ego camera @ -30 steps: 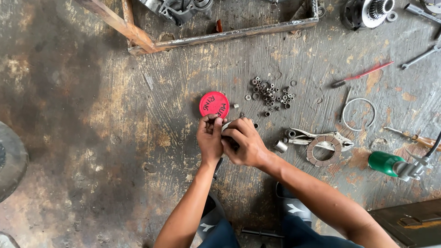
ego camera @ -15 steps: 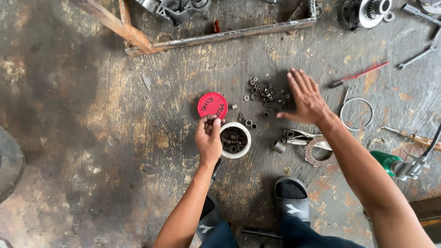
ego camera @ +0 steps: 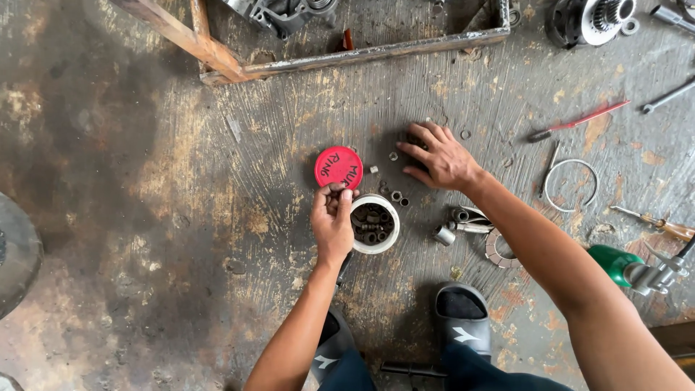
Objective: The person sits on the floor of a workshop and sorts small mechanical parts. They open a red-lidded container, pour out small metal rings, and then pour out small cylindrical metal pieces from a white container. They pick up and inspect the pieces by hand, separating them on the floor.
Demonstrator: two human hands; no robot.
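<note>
A small white round container [ego camera: 391, 235] holding dark metal nuts and rings stands on the stained floor, with its red lid [ego camera: 339, 166] lying just behind it. My left hand [ego camera: 331, 221] rests against the container's left rim, fingertips pinched on what looks like a small dark metal part. My right hand [ego camera: 440, 158] lies with spread fingers over a pile of small nuts [ego camera: 405, 141] to the right of the lid. A few loose nuts [ego camera: 397, 195] lie between the pile and the container.
Short metal sleeves [ego camera: 455, 223] and a toothed ring [ego camera: 498, 250] lie right of the container. Farther right are a wire ring [ego camera: 572, 185], a red-handled screwdriver [ego camera: 579, 119] and a green tool [ego camera: 615, 264]. A rusty frame [ego camera: 362, 54] crosses the top. My sandals [ego camera: 463, 318] are below.
My right hand left the container, swung out to the right, then came down over the pile of nuts. The left hand stayed at the container's rim.
</note>
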